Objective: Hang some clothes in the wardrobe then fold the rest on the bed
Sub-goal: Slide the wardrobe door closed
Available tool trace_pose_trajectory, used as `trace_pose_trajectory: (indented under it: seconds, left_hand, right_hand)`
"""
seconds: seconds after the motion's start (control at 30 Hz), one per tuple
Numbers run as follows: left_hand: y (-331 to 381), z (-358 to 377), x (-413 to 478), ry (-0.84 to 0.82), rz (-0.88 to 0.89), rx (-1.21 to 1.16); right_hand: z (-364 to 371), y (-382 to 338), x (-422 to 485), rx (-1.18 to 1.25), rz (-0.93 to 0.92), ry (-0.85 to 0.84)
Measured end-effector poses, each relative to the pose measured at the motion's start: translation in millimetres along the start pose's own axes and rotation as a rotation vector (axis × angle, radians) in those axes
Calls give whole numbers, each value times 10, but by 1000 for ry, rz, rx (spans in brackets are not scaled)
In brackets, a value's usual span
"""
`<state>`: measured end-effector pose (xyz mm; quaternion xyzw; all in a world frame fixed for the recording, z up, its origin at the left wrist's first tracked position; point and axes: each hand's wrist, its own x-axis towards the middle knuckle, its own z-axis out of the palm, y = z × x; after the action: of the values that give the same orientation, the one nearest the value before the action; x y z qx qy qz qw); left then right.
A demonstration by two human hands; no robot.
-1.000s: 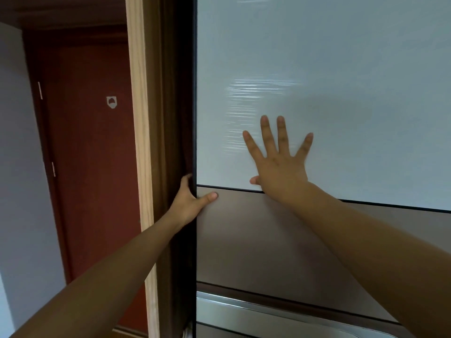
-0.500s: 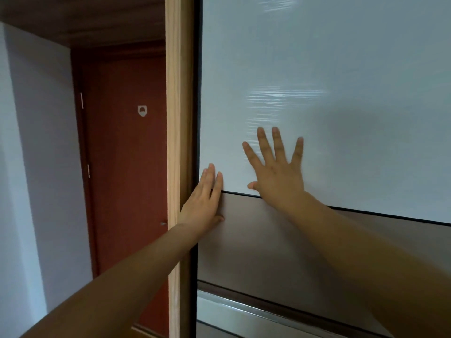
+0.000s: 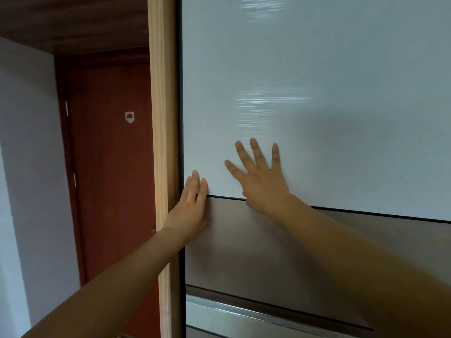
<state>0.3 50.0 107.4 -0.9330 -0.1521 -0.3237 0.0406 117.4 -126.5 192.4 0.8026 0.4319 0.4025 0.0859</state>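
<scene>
The wardrobe's sliding door (image 3: pixel 341 118) fills the right of the view, with a glossy white upper panel and a brown lower panel. It sits against the light wooden wardrobe frame (image 3: pixel 162 142) with no gap showing. My left hand (image 3: pixel 191 208) lies flat on the door near its left edge, fingers straight and together. My right hand (image 3: pixel 261 181) presses flat on the door beside it, fingers spread across the seam between the panels. No clothes are in view.
A red-brown room door (image 3: pixel 109 167) with a small white sticker stands behind the frame on the left. A pale wall (image 3: pixel 26 167) runs along the far left. A metal strip (image 3: pixel 244 315) crosses the wardrobe door low down.
My left hand let go of the door's edge and now lies flat on its face. The dark gap at the frame has closed as the door slid left.
</scene>
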Motion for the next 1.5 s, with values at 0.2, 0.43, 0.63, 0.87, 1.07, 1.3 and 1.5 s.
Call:
trace_pose_trajectory:
  seconds: [0.2, 0.43, 0.63, 0.87, 1.07, 1.3, 1.5]
  left_hand:
    - [384, -60, -181, -167, 34, -123]
    - [1404, 269, -212, -581, 182, -198]
    - [2705, 589, -467, -738, 356, -238]
    - [4512, 539, -909, -813, 583, -201]
    - [6172, 274, -1233, -807, 752, -216]
    - [7572, 27, -1321, -765, 821, -290]
    - [8435, 68, -1073, -663, 862, -386]
  right_hand:
    - [-120, 274, -824, 532, 2, -194]
    - [16, 947, -2208, 560, 331, -699]
    - [-98, 1540, -3587, 534, 573, -863]
    - [-481, 2292, -5312, 541, 827, -874]
    - [-958, 3132, -6598, 474, 999, -907]
    - [-1344, 3944, -7520, 453, 1148, -867]
    - [-1240, 4607, -7960, 382, 1221, -779]
